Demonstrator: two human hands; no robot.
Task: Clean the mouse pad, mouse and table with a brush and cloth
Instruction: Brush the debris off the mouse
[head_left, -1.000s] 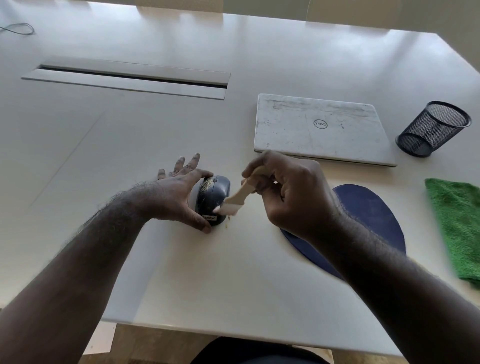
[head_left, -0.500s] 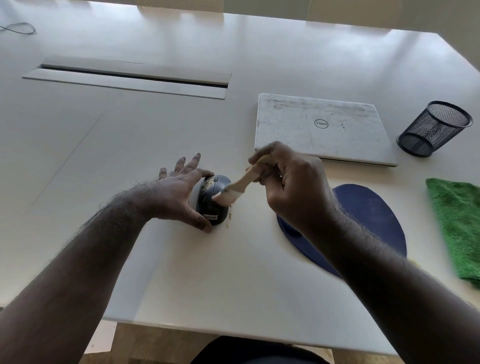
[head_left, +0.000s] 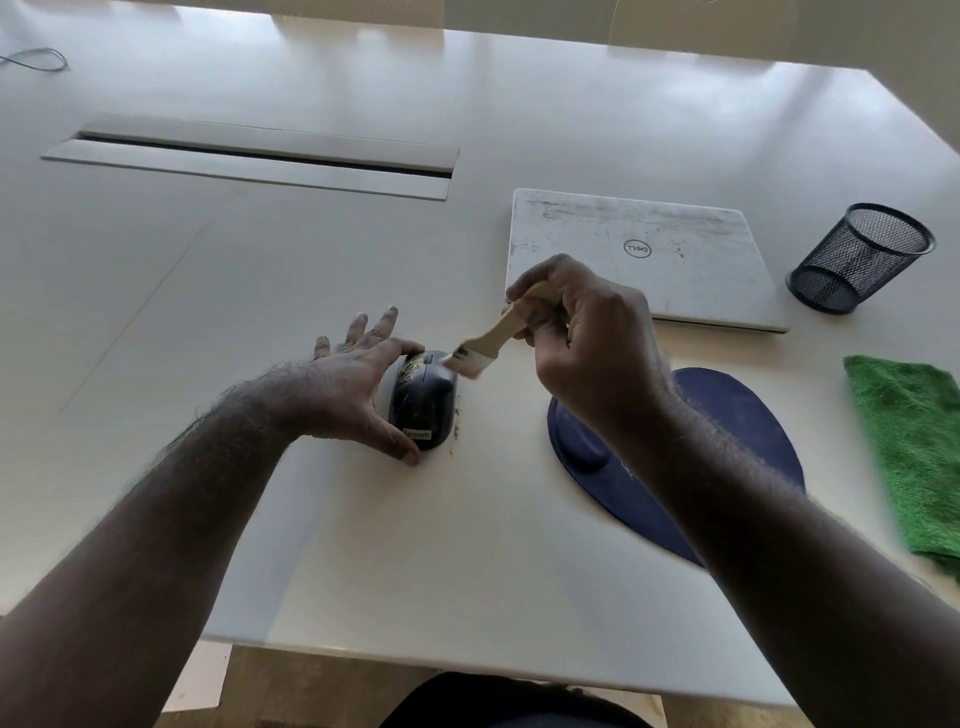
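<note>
Left hand (head_left: 358, 395) braces the mouse (head_left: 423, 400) from its left side, thumb and index finger curved around the body, other 3 fingers spread flat on the table (head_left: 363, 545). Right hand (head_left: 587, 343) is clamped on the wooden handle of the brush (head_left: 485, 345), bristles touching the top front of the mouse. Yellowish debris sits on the mouse near the wheel and on the table along its right edge. Mouse pad (head_left: 727, 415), blue, lies just right of the mouse, partly under the right forearm. Green cloth (head_left: 914, 447) at the right edge. Closed laptop (head_left: 675, 249) behind, mesh cup (head_left: 862, 260) beside it.
</note>
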